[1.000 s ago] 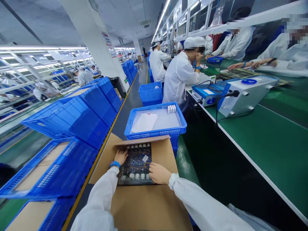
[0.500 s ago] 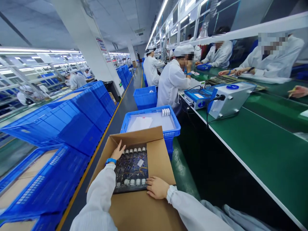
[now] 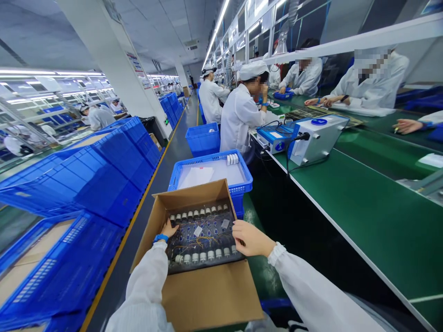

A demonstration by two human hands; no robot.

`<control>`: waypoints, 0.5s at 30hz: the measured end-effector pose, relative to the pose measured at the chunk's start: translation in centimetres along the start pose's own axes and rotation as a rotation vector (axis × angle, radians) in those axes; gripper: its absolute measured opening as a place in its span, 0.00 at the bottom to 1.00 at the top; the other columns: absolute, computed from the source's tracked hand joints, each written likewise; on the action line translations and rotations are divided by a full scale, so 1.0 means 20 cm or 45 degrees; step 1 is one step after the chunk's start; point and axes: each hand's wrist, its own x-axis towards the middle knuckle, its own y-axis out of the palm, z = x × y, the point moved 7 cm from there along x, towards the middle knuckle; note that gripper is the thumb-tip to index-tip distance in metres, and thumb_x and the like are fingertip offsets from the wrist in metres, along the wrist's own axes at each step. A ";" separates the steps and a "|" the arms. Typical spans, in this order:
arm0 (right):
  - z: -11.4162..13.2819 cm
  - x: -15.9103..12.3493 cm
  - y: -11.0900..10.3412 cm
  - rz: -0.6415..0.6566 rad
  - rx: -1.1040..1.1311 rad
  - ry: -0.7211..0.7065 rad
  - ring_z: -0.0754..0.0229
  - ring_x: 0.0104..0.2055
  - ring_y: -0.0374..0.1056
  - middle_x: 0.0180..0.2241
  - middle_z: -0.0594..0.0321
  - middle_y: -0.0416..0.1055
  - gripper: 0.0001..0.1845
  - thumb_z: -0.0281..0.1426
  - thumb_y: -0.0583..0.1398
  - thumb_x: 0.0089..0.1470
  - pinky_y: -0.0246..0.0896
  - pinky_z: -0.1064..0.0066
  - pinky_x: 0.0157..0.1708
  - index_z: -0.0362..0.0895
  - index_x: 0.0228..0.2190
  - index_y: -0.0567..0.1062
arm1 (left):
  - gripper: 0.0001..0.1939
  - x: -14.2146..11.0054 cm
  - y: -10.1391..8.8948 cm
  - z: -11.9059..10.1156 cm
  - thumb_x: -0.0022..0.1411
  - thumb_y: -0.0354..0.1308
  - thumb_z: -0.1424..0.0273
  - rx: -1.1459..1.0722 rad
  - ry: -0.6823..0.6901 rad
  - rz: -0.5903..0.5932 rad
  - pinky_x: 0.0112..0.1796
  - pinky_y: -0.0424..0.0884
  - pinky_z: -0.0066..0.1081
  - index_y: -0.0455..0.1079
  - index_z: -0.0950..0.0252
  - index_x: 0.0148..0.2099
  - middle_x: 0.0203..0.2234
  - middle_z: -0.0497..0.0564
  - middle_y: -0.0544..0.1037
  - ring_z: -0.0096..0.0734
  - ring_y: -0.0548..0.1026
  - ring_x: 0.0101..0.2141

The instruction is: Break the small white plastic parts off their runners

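An open cardboard box (image 3: pixel 211 295) stands before me, its near flap folded out toward me. Inside lies a dark clear-topped tray (image 3: pixel 211 244) carrying rows of white cylindrical parts, small blue pieces and thin yellow wires. My left hand (image 3: pixel 169 229) reaches inside the box's left wall, its fingers apart and resting by the tray's left edge. At the box's right edge, my right hand (image 3: pixel 251 237) has its fingers curled on the right flap, which is mostly hidden behind the hand.
Just beyond the box is a blue crate (image 3: pixel 247 186) with white sheets and small white pieces. Stacked blue crates (image 3: pixel 100 166) line the left. On the green workbench (image 3: pixel 367 189) at right sits a silver device (image 3: pixel 316 138) with cables. Co-workers (image 3: pixel 238 110) sit along the bench.
The right flap, which covered part of the tray, has swung outward, uncovering more white parts. My right hand has moved up and right with it. My left hand has shifted slightly down.
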 end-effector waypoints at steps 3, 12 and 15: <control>-0.05 -0.10 -0.07 -0.007 0.007 0.106 0.58 0.33 0.57 0.24 0.60 0.62 0.08 0.23 0.53 0.48 0.58 0.67 0.40 0.44 0.20 0.66 | 0.47 -0.06 0.08 0.01 0.56 0.53 0.54 -0.003 -0.150 0.011 0.56 0.55 0.51 0.41 0.79 0.66 0.62 0.78 0.49 0.61 0.53 0.61; -0.07 -0.21 -0.09 -0.210 0.007 0.186 0.62 0.30 0.60 0.22 0.66 0.60 0.10 0.22 0.54 0.48 0.51 0.60 0.56 0.45 0.19 0.61 | 0.54 -0.11 0.06 -0.02 0.43 0.57 0.43 -0.121 -0.258 0.072 0.57 0.51 0.51 0.48 0.66 0.66 0.64 0.69 0.47 0.65 0.50 0.62; -0.07 -0.22 -0.09 -0.261 0.000 0.199 0.62 0.30 0.60 0.22 0.66 0.60 0.10 0.22 0.54 0.48 0.52 0.59 0.56 0.45 0.19 0.61 | 0.58 -0.11 0.04 -0.01 0.38 0.61 0.44 -0.159 -0.322 0.029 0.57 0.50 0.52 0.48 0.67 0.65 0.64 0.70 0.45 0.69 0.48 0.62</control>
